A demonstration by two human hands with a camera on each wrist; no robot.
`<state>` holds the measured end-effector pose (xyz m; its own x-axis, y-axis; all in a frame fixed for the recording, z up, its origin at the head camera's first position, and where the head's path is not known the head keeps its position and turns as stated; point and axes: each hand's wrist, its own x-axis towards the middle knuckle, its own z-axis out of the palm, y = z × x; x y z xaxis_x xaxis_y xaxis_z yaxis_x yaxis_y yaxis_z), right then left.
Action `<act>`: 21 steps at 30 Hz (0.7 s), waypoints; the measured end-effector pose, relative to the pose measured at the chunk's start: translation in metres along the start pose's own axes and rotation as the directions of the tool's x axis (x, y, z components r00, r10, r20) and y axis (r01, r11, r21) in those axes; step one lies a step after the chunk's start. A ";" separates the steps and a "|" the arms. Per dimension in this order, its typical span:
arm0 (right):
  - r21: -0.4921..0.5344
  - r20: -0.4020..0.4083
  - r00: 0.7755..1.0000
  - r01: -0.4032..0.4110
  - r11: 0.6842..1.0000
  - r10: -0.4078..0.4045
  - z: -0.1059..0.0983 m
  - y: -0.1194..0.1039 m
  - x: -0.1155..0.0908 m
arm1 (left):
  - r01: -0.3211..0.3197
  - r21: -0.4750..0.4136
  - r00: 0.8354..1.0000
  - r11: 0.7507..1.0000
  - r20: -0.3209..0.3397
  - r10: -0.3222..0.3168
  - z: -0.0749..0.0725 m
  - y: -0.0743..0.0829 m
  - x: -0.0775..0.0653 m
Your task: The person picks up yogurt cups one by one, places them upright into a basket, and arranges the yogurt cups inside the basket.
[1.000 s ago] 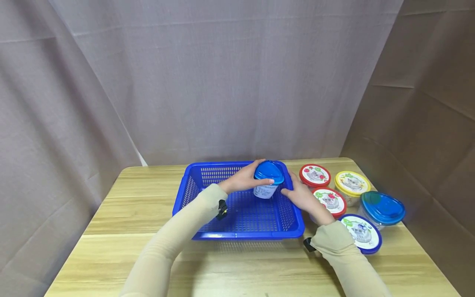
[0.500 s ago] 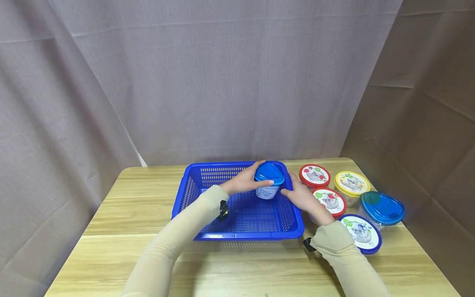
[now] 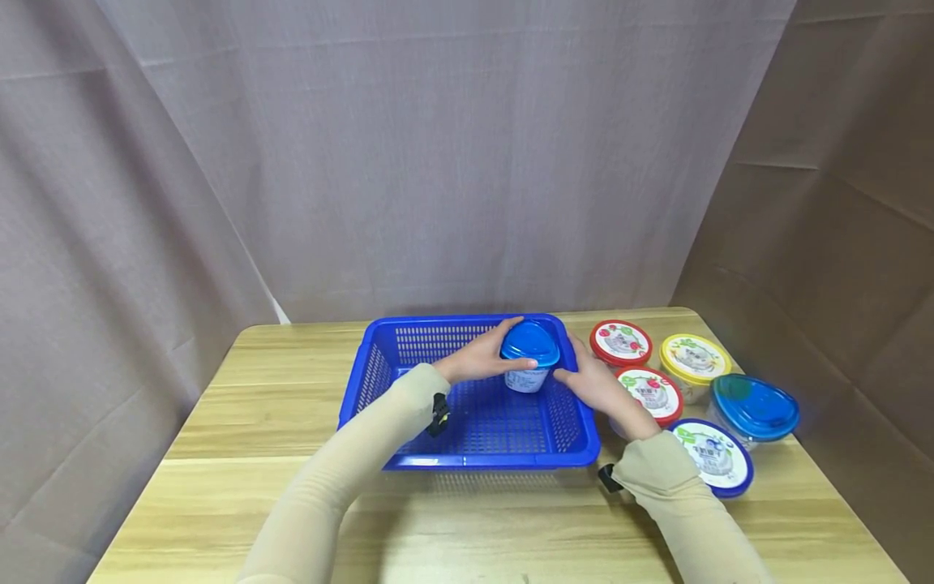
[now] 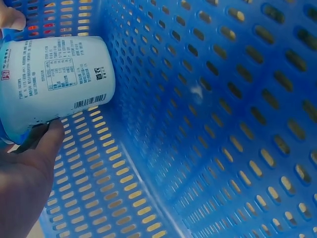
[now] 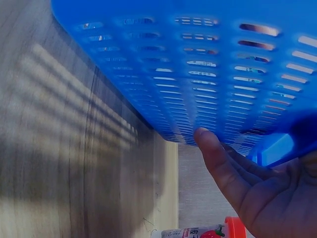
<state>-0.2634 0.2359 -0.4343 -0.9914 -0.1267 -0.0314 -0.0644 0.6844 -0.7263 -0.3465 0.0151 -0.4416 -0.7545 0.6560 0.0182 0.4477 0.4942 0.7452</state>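
In the head view my left hand (image 3: 481, 355) holds a white printed tub (image 3: 527, 380) with a blue triangular lid (image 3: 530, 341). The tub stands inside the blue perforated basket (image 3: 467, 462), at the back right corner. The left wrist view shows its label with a barcode (image 4: 90, 100), my thumb (image 4: 49, 141) against its side. On the basket's right rim, my right hand (image 3: 597, 388) grips with the thumb over the edge. A finger of it (image 5: 210, 148) lies along the outside wall in the right wrist view; the other fingers are partly hidden.
Right of the basket stand red-lidded tubs (image 3: 620, 341) (image 3: 649, 395), a yellow-lidded tub (image 3: 695, 359), another blue triangular-lidded tub (image 3: 755, 405) and a dark-blue-lidded tub (image 3: 711, 456). A grey curtain (image 3: 467, 162) hangs behind the wooden table (image 3: 452, 527).
My left hand has shifted the tub slightly right and lower, and it leans less than before. The right hand has stayed at the basket's rim.
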 end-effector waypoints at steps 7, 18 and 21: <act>-0.005 -0.006 1.000 -0.006 1.000 0.006 0.000 0.001 0.000 | 0.037 -0.035 0.999 0.999 0.025 -0.037 -0.003 -0.001 -0.001; -0.017 0.007 1.000 -0.018 1.000 0.018 -0.002 -0.002 0.001 | 0.035 -0.016 0.998 0.999 0.044 -0.034 -0.004 -0.001 -0.002; -0.021 0.008 1.000 -0.023 1.000 0.023 -0.002 -0.003 0.000 | 0.035 -0.017 0.998 0.999 0.046 -0.034 -0.004 -0.001 -0.001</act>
<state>-0.2637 0.2348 -0.4307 -0.9918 -0.1164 -0.0536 -0.0440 0.7021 -0.7108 -0.3477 0.0118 -0.4400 -0.7465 0.6643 -0.0376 0.4131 0.5070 0.7565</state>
